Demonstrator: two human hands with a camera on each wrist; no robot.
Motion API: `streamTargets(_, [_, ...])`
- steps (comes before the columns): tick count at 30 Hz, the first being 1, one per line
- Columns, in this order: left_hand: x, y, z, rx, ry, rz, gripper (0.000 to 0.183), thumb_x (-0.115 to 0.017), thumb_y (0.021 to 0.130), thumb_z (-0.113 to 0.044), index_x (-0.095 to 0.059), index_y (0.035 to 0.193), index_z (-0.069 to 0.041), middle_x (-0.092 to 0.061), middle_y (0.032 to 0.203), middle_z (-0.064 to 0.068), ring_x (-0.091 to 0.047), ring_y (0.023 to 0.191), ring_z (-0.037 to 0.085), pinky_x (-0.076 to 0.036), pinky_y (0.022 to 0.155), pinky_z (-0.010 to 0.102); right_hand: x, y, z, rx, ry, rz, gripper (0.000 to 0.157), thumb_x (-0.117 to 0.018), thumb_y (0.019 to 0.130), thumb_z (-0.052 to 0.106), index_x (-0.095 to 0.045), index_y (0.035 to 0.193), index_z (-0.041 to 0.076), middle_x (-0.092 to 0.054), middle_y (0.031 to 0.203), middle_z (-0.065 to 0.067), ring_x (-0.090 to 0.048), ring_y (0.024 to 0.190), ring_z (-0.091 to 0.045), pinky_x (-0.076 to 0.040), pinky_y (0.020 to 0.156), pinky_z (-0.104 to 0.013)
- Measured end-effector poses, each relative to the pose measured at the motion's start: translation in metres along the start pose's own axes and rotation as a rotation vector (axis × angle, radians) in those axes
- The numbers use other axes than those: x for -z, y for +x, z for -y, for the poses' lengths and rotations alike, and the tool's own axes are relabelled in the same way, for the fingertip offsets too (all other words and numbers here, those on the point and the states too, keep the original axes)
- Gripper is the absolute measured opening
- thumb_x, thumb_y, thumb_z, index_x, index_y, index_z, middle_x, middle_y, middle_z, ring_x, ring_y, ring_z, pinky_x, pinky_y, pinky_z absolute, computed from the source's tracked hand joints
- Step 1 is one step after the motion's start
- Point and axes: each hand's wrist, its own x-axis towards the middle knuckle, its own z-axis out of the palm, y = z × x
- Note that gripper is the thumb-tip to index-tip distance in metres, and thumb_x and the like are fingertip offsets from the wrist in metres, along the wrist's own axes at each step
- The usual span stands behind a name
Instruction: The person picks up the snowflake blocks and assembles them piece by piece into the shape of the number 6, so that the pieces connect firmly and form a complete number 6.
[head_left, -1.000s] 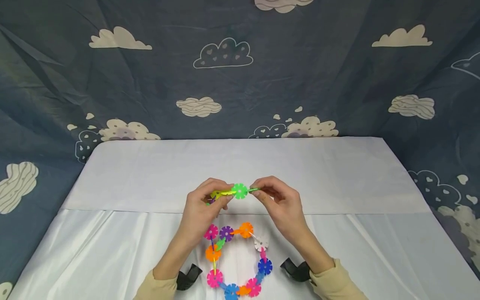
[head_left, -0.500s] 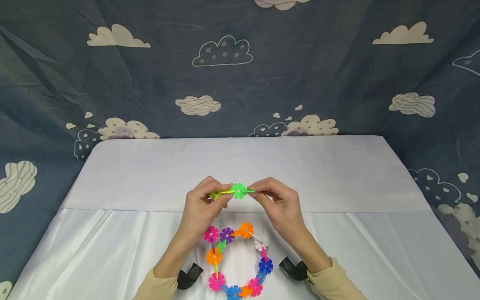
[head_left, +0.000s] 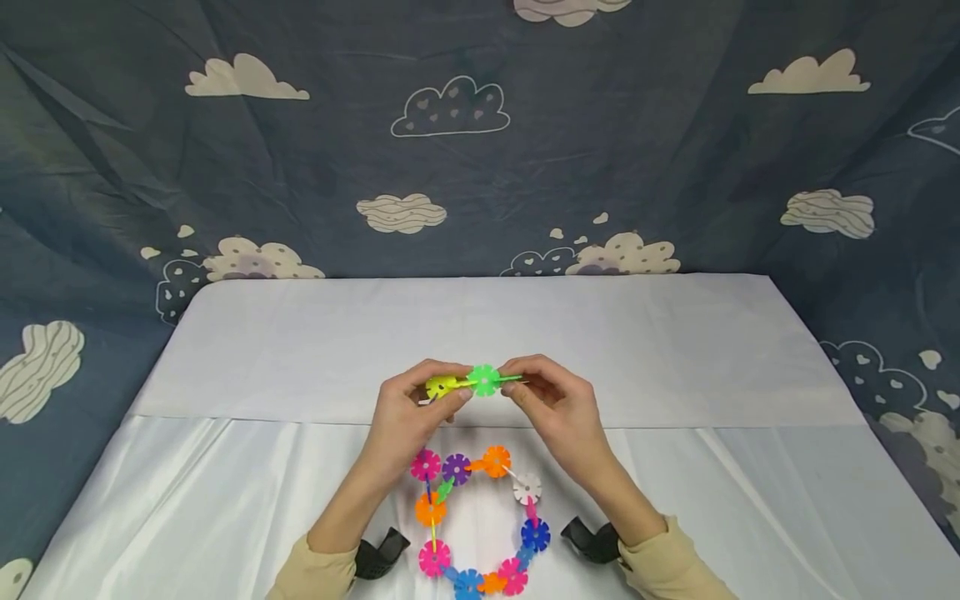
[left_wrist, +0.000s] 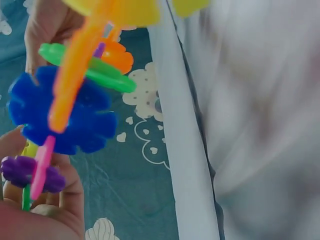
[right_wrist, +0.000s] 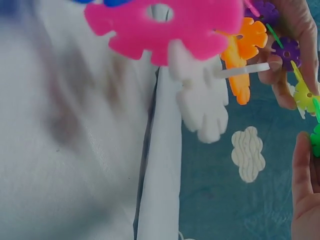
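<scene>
In the head view my left hand (head_left: 408, 408) pinches flower-shaped plastic discs, a yellow disc (head_left: 440, 386) showing between its thumb and fingers. Opposite it, my right hand (head_left: 558, 408) pinches a green disc (head_left: 512, 379) seen edge-on. A bright green disc (head_left: 484, 380) sits face-on between the fingertips of both hands. Below them is a loop of interlocked discs: pink (head_left: 434, 557), orange (head_left: 496, 461), white (head_left: 527, 488) and blue (head_left: 536, 535). Near the right wrist camera, a pink disc (right_wrist: 170, 25) and a white disc (right_wrist: 202, 95) loom large; a blue disc (left_wrist: 62, 110) fills part of the left wrist view.
A white cloth (head_left: 262, 350) covers the table, with a seam across it. Dark blue fabric (head_left: 322, 167) printed with clouds hangs behind and at the sides. Black curved pieces (head_left: 381, 554) sit by both wrists.
Both hands stay nearly in place, their fingertips slightly closer together. More of the yellow disc's face shows in the left hand. The loop has shifted only slightly.
</scene>
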Motion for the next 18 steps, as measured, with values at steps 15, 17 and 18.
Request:
streamTargets(15, [0.01, 0.004, -0.001, 0.205, -0.263, 0.151, 0.057, -0.064, 0.087, 0.001, -0.043, 0.139, -0.008, -0.054, 0.121, 0.022, -0.061, 0.097, 0.03, -0.052, 0.08, 0.031, 0.012, 0.005, -0.008, -0.018, 0.016, -0.121, 0.019, -0.062, 0.093, -0.005, -0.067, 0.111, -0.001, -0.065, 0.108, -0.013, -0.066, 0.092, -0.028, -0.054, 0.085, -0.034])
streamTargets(17, [0.011, 0.004, 0.0, 0.223, -0.248, 0.149, 0.051, -0.063, 0.088, 0.001, -0.045, 0.135, -0.005, -0.053, 0.122, 0.024, -0.061, 0.104, 0.037, -0.052, 0.084, 0.032, 0.014, 0.005, -0.01, -0.026, 0.016, -0.131, 0.017, -0.063, 0.093, -0.004, -0.067, 0.11, 0.0, -0.066, 0.107, -0.013, -0.066, 0.091, -0.028, -0.054, 0.085, -0.034])
streamTargets(18, [0.011, 0.004, 0.0, 0.232, -0.232, 0.147, 0.048, -0.064, 0.088, 0.0, -0.046, 0.133, -0.003, -0.053, 0.122, 0.026, -0.061, 0.105, 0.039, -0.052, 0.085, 0.032, 0.015, 0.005, -0.011, -0.029, 0.014, -0.136, 0.017, -0.063, 0.093, -0.003, -0.067, 0.109, 0.0, -0.066, 0.106, -0.013, -0.066, 0.091, -0.028, -0.055, 0.084, -0.034])
